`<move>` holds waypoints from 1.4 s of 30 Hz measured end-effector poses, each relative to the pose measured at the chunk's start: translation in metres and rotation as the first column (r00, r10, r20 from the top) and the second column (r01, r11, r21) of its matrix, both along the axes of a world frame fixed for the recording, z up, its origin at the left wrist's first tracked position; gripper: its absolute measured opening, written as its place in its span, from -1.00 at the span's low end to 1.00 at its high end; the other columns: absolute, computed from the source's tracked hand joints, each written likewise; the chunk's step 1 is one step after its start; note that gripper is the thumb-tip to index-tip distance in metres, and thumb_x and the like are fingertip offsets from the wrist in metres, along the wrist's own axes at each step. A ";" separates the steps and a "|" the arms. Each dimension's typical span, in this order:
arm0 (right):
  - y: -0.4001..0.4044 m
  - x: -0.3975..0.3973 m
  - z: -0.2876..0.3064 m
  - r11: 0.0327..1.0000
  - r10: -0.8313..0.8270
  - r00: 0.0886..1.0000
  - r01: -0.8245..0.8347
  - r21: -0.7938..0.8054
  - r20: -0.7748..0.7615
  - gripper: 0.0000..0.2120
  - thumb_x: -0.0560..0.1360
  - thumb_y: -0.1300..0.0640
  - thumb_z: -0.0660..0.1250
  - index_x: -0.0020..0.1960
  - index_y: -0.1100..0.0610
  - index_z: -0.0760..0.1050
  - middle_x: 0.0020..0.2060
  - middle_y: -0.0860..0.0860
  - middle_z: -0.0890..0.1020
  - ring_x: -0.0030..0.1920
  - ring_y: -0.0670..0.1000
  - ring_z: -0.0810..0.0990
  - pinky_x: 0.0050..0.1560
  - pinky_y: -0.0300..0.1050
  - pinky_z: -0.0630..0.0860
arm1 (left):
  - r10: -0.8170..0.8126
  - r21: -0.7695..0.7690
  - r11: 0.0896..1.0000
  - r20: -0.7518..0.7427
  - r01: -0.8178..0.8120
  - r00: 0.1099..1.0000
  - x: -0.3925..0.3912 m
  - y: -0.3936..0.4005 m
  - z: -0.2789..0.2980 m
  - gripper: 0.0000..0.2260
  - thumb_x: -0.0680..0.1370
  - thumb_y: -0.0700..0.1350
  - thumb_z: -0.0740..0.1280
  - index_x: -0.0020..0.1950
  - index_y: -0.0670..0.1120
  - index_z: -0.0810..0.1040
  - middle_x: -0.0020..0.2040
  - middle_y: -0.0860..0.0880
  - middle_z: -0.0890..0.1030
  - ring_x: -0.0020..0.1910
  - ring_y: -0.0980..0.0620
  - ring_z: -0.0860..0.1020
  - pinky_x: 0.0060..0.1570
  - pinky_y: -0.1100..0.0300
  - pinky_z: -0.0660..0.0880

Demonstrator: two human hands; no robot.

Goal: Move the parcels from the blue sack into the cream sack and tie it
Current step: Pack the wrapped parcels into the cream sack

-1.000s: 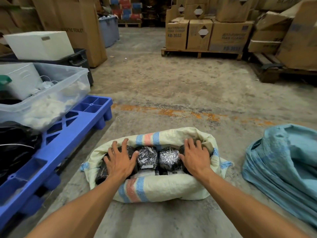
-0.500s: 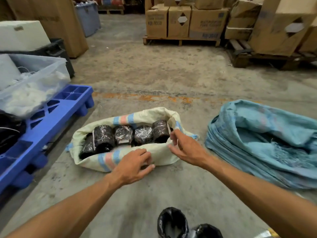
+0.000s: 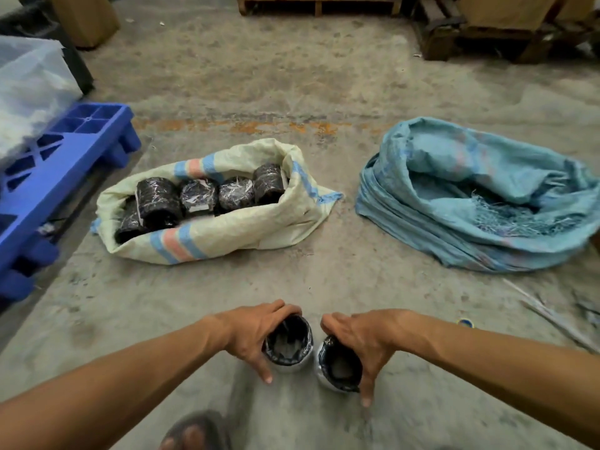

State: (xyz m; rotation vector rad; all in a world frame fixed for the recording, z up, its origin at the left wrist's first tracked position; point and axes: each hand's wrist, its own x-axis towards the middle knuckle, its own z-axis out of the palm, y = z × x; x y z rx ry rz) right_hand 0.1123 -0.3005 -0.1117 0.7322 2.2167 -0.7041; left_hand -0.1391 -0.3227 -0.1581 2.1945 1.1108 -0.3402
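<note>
Hands left cream sack (image 3: 227, 235) | gripping parcels | concrete floor (image 3: 324, 92)

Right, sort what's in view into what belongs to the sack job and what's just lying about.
Part of the job:
- cream woven sack with black wrapped parcels inside
- crumpled blue woven sack
- two black wrapped parcels on the floor, one under the left hand, one under the right hand

Lying about:
- blue plastic pallet
- clear plastic tub
- wooden pallets
</note>
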 end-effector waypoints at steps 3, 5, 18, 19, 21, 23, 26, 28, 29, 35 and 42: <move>-0.014 0.010 -0.017 0.995 0.034 0.996 -0.027 0.094 -0.078 -0.11 0.17 -0.14 0.64 0.22 0.06 0.12 0.10 0.03 0.37 0.03 0.18 0.54 -0.03 0.05 0.54 | 0.067 -0.009 0.998 0.082 -0.066 0.994 0.003 -0.001 -0.009 -0.07 0.21 0.24 0.55 0.44 0.07 0.17 0.31 0.10 0.37 0.26 0.10 0.42 0.27 0.17 0.43; -0.012 0.014 -0.021 0.997 -0.012 0.987 0.023 0.072 -0.161 -0.18 0.20 -0.06 0.62 0.21 0.09 0.15 0.03 -0.02 0.34 0.02 0.15 0.53 -0.06 -0.03 0.49 | 0.148 -0.044 0.989 0.147 -0.143 0.978 0.003 0.004 -0.005 -0.17 0.20 0.17 0.59 0.36 0.07 0.29 0.23 0.12 0.45 0.18 0.14 0.47 0.21 0.22 0.45; 0.085 -0.008 0.054 0.712 -0.687 0.463 0.581 -0.393 -0.560 -0.42 0.42 0.20 0.50 0.34 -0.05 0.36 0.15 -0.15 0.53 0.16 -0.16 0.53 0.00 -0.36 0.51 | 0.852 -0.615 0.510 0.263 -0.601 0.453 -0.078 0.093 0.096 -0.10 0.04 -0.03 0.72 0.28 -0.13 0.39 0.06 -0.11 0.63 0.00 -0.02 0.62 -0.06 0.12 0.58; 0.093 -0.019 0.058 0.679 -0.714 0.398 0.594 -0.432 -0.576 -0.42 0.43 0.19 0.50 0.35 -0.04 0.34 0.17 -0.10 0.53 0.17 -0.10 0.54 0.00 -0.29 0.54 | 0.866 -0.629 0.491 0.282 -0.602 0.412 -0.093 0.100 0.104 -0.07 -0.02 0.02 0.72 0.27 -0.12 0.43 0.04 -0.10 0.63 0.01 -0.04 0.61 -0.01 0.07 0.57; 0.108 -0.042 0.063 0.591 -0.774 0.237 0.604 -0.535 -0.587 -0.41 0.46 0.19 0.49 0.37 0.00 0.27 0.18 0.01 0.52 0.14 -0.01 0.57 -0.05 -0.19 0.58 | 0.890 -0.677 0.456 0.339 -0.578 0.305 -0.122 0.111 0.115 -0.09 -0.01 0.06 0.70 0.28 -0.09 0.48 0.05 -0.12 0.64 0.03 -0.06 0.60 0.08 -0.01 0.56; 0.126 -0.071 0.068 0.521 -0.797 0.099 0.610 -0.596 -0.596 -0.39 0.45 0.14 0.50 0.35 0.01 0.23 0.20 0.06 0.51 0.12 0.01 0.58 -0.09 -0.14 0.57 | 0.924 -0.736 0.373 0.347 -0.565 0.157 -0.143 0.116 0.125 -0.21 0.06 0.06 0.67 0.23 -0.12 0.54 0.00 -0.15 0.66 -0.07 -0.07 0.64 -0.02 -0.01 0.61; 0.158 -0.126 0.076 0.439 -0.805 -0.013 0.659 -0.611 -0.592 -0.43 0.46 0.03 0.48 0.31 0.02 0.22 0.19 0.06 0.52 0.10 0.01 0.57 -0.15 -0.12 0.53 | 0.922 -0.709 0.257 0.384 -0.656 -0.054 -0.168 0.135 0.121 -0.58 0.37 -0.01 0.50 0.16 -0.15 0.55 -0.13 -0.14 0.67 -0.24 -0.04 0.66 -0.28 0.12 0.63; 0.179 -0.162 0.074 0.385 -0.806 -0.057 0.705 -0.595 -0.589 -0.41 0.44 -0.07 0.47 0.31 0.05 0.22 0.18 0.06 0.54 0.07 0.00 0.60 -0.11 -0.08 0.56 | 0.880 -0.598 0.211 0.461 -0.774 -0.117 -0.183 0.156 0.105 -0.43 0.28 0.05 0.54 0.19 -0.16 0.54 -0.12 -0.12 0.67 -0.19 -0.07 0.65 -0.19 0.06 0.62; 0.189 -0.179 0.071 0.362 -0.805 -0.064 0.734 -0.575 -0.589 -0.38 0.40 -0.13 0.47 0.29 0.05 0.24 0.16 0.06 0.56 0.06 0.01 0.61 -0.04 -0.03 0.59 | 0.868 -0.521 0.186 0.485 -0.833 -0.109 -0.189 0.164 0.098 -0.35 0.19 0.12 0.56 0.18 -0.15 0.55 -0.11 -0.10 0.69 -0.16 -0.07 0.66 -0.13 0.04 0.61; 0.229 -0.250 0.035 0.390 -0.788 0.197 0.893 -0.226 -0.583 -0.18 0.41 -0.32 0.37 0.40 0.22 0.24 0.26 0.13 0.52 0.21 0.15 0.53 0.21 0.06 0.50 | 0.901 -0.026 0.067 0.431 -0.997 0.049 -0.190 0.198 0.067 -0.34 0.39 0.34 0.37 0.25 -0.12 0.45 0.17 -0.11 0.58 0.13 -0.15 0.53 0.06 0.06 0.41; 0.238 -0.287 0.004 0.321 -0.703 0.348 0.933 0.159 -0.620 -0.28 0.55 -0.36 0.04 0.46 0.16 0.22 0.38 0.21 0.43 0.40 0.25 0.30 0.33 0.17 0.30 | 0.926 0.478 0.065 0.299 -0.876 0.232 -0.164 0.215 0.045 -0.33 0.51 0.37 0.08 0.32 -0.16 0.43 0.22 -0.14 0.56 0.23 -0.15 0.43 0.25 -0.06 0.25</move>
